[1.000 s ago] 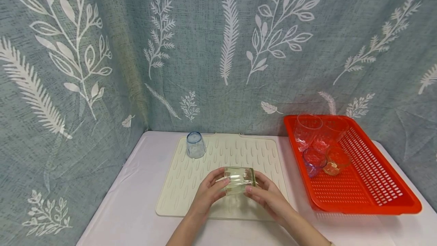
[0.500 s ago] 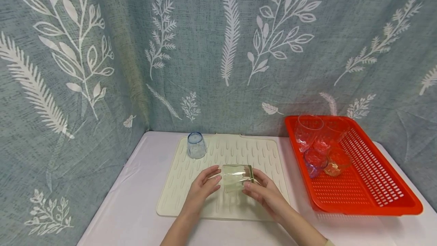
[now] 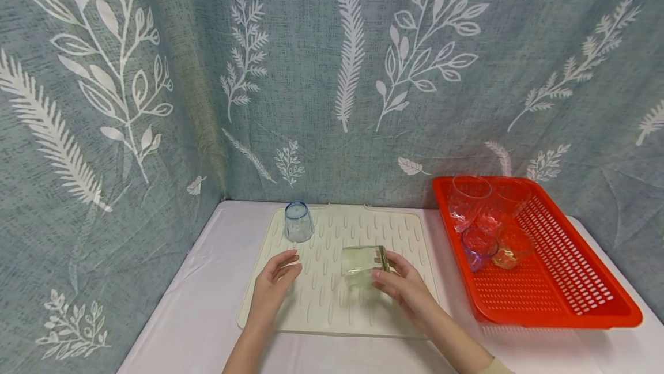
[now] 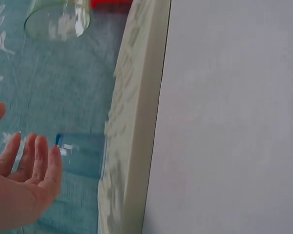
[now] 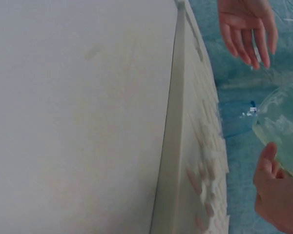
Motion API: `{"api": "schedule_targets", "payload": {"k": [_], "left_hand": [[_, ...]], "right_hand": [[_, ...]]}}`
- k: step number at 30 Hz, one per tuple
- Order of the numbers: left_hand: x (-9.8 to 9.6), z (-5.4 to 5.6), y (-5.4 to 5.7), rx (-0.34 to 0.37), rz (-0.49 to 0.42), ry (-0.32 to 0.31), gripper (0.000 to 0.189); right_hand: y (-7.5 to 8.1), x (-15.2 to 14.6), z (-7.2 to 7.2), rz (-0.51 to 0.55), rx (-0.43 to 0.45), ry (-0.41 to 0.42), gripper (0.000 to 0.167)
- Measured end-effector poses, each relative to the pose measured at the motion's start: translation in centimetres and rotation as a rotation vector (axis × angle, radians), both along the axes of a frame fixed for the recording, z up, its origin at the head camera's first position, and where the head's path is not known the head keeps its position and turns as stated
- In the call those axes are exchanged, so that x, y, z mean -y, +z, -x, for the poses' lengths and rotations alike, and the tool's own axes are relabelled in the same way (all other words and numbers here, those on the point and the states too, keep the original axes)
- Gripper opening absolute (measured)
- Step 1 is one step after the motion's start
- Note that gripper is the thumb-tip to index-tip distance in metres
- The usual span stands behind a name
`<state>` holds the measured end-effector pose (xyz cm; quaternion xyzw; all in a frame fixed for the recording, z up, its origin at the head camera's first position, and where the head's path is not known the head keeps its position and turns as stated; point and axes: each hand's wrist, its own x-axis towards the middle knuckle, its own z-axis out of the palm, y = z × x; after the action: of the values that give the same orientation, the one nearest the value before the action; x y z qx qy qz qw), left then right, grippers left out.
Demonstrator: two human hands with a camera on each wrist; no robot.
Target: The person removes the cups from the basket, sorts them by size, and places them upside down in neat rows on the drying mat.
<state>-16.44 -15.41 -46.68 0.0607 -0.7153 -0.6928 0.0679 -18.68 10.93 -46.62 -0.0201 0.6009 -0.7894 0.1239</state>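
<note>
My right hand (image 3: 402, 284) grips a pale green glass tumbler (image 3: 359, 265) near one end, with thumb and fingers on either side. The tumbler lies sideways in the air over the cream drying mat (image 3: 321, 316); its other end points left. In the right wrist view the green tumbler (image 5: 283, 127) shows above the thumb. My left hand (image 3: 275, 279) is over the mat's left part, apart from the tumbler, fingers loosely bent around nothing. Behind it, at the mat's back left corner, stands a clear blue-rimmed glass (image 3: 298, 224); the left wrist view shows this blue glass (image 4: 83, 155) too.
On the right stands a red plastic basket (image 3: 586, 270), tilted in view, holding several glasses: tall clear ones (image 3: 469, 201) at the back, a purple one (image 3: 478, 247) and an amber one (image 3: 512, 247) in front. A patterned curtain (image 3: 311, 74) hangs behind the white table (image 3: 181, 310).
My left hand has let go of the green tumbler and moved away to the left. The right hand keeps hold of it, and the tumbler has turned slightly.
</note>
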Motion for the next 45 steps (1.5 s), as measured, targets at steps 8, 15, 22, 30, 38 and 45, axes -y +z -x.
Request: {"api": "schedule_targets", "payload": {"k": [8,15,22,30,38,45], "left_hand": [[2.4,-0.1,0.0,0.024,0.121,0.100,0.050],[4.3,-0.3,-0.1,0.084,0.137,0.142,0.058],[5.8,-0.2,-0.7,0.156,0.239,0.142,0.068],[6.2,0.0,-1.6,0.223,0.227,0.104,0.076],[6.3,0.4,-2.3,0.230,0.184,0.071,0.075],[6.4,0.5,-2.7,0.240,0.164,0.080,0.075]], "right_hand": [[0.3,0.4,1.1,-0.051,0.002,-0.042,0.058],[0.6,0.8,2.2,-0.085,-0.017,-0.039,0.059],[0.9,1.5,3.7,-0.182,-0.015,-0.078,0.068],[1.0,2.3,5.3,-0.276,-0.042,-0.099,0.070],[1.0,3.1,7.0,-0.382,-0.084,-0.114,0.070],[1.1,4.1,8.7,-0.538,-0.156,-0.126,0.070]]}}
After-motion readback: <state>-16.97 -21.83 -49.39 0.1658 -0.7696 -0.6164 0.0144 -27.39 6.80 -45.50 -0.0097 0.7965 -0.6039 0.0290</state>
